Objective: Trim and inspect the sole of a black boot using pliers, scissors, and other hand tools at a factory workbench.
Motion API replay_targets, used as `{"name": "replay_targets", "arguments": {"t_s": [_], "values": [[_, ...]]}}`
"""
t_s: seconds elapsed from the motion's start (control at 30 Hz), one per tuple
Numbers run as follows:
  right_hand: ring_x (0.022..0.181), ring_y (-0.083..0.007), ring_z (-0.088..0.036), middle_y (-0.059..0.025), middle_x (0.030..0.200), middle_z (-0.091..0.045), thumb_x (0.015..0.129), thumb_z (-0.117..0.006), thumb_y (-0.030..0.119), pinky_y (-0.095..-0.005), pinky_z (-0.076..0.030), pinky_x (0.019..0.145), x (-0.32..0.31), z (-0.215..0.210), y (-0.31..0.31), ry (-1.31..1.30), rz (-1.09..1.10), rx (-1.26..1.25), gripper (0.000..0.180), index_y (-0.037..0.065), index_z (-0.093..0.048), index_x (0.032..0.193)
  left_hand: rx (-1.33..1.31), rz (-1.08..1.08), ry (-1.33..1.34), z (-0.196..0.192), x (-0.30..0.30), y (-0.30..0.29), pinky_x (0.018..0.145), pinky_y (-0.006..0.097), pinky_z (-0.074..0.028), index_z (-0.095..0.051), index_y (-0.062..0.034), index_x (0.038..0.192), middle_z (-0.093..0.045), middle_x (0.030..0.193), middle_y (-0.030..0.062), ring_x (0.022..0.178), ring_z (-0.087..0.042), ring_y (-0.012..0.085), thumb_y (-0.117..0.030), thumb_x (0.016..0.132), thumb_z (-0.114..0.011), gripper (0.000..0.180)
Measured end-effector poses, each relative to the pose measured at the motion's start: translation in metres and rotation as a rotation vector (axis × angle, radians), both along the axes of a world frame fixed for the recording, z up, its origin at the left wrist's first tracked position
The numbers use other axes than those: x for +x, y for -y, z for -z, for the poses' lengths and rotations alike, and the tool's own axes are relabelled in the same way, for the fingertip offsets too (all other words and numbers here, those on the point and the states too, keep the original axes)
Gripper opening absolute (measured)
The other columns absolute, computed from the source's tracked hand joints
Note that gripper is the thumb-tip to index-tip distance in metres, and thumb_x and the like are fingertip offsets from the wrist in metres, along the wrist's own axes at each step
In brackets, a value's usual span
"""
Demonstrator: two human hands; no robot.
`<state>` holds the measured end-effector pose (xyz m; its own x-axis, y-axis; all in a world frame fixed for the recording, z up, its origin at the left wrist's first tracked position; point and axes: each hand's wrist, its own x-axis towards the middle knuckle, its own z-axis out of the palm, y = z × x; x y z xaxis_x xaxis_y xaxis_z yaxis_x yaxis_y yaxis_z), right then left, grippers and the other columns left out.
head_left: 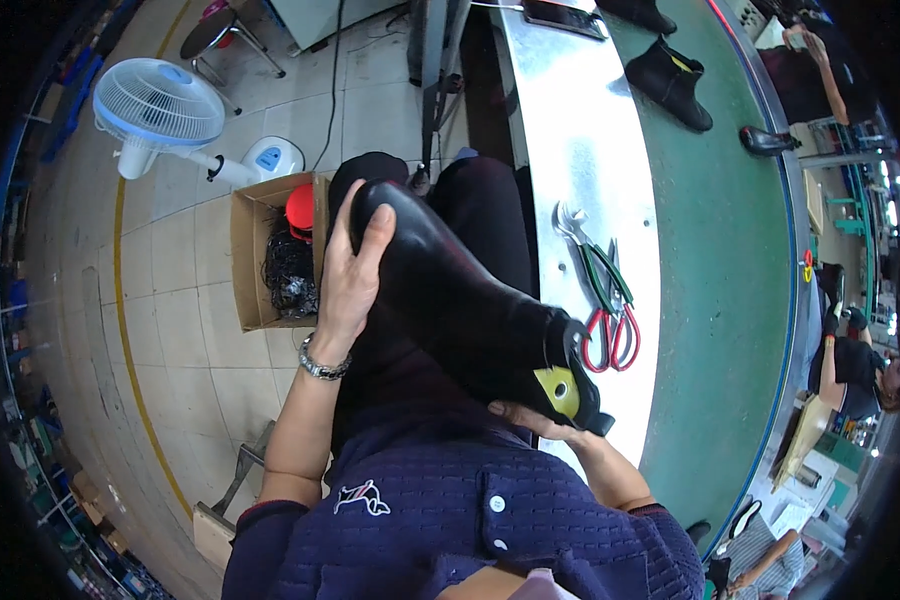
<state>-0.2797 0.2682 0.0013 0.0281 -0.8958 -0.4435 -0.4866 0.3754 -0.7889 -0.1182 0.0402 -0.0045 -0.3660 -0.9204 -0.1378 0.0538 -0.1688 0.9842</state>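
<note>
Black boot (pixel 470 310) gripped by both hands (left (pixel 350 270) at toe, right (pixel 525 418) under heel).

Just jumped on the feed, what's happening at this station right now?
A seated person holds a black ankle boot over their lap. The left hand grips the toe end and the right hand supports it from beneath near the opening, where a yellow lining shows. Red-handled scissors and green-handled pliers lie on the metal bench edge beside them. More black boots sit on the green belt. A cardboard box and a fan stand on the floor to the left.
</note>
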Motion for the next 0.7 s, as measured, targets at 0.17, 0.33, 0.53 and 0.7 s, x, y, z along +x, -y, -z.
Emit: {"name": "replay_targets", "arguments": {"t_s": [0.17,0.33,0.53,0.7], "values": [[0.102,-0.0320,-0.059,-0.0206,0.114,-0.060,0.083,-0.071,0.039,-0.0370,-0.048,0.089,0.012,-0.039,0.022,0.211,0.183,0.214,0.059,-0.001,-0.053,0.123,-0.394,0.070,0.452,0.008,0.012,0.004,0.111,0.037,-0.028,-0.042,-0.0020,0.140,-0.041,0.143,0.0222,0.135,-0.036,0.0309,-0.040,0.099,-0.047,0.056],[0.100,-0.0284,-0.061,-0.0187,0.114,-0.062,0.083,-0.073,0.035,-0.0365,-0.049,0.087,0.027,-0.036,0.029,0.267,0.288,-0.045,0.058,-0.001,-0.053,0.124,-0.659,0.508,0.132,-0.031,-0.005,-0.022,0.107,0.042,-0.032,-0.058,-0.0017,0.124,-0.059,0.122,0.0174,0.119,-0.053,0.0338,-0.040,0.102,-0.033,0.050],[0.103,-0.0314,-0.064,-0.0211,0.117,-0.062,0.069,-0.082,0.044,-0.0367,-0.051,0.088,0.015,-0.056,0.040,0.166,0.171,-0.289,0.096,-0.004,-0.037,0.140,-0.559,0.530,0.020,-0.035,-0.008,-0.021,0.081,0.036,-0.045,-0.048,0.0006,0.118,-0.056,0.092,0.0137,0.088,-0.058,0.0290,-0.067,0.092,-0.035,0.073],[0.096,-0.0379,-0.066,-0.0259,0.112,-0.062,0.067,-0.084,0.047,-0.0435,-0.054,0.085,-0.001,-0.078,0.036,0.328,0.067,-0.243,0.110,0.002,-0.025,0.148,-0.228,0.556,-0.077,-0.015,-0.006,-0.020,0.082,0.029,-0.045,-0.048,0.0011,0.121,-0.057,0.102,0.0089,0.092,-0.058,0.0214,-0.073,0.087,-0.037,0.083]]}}
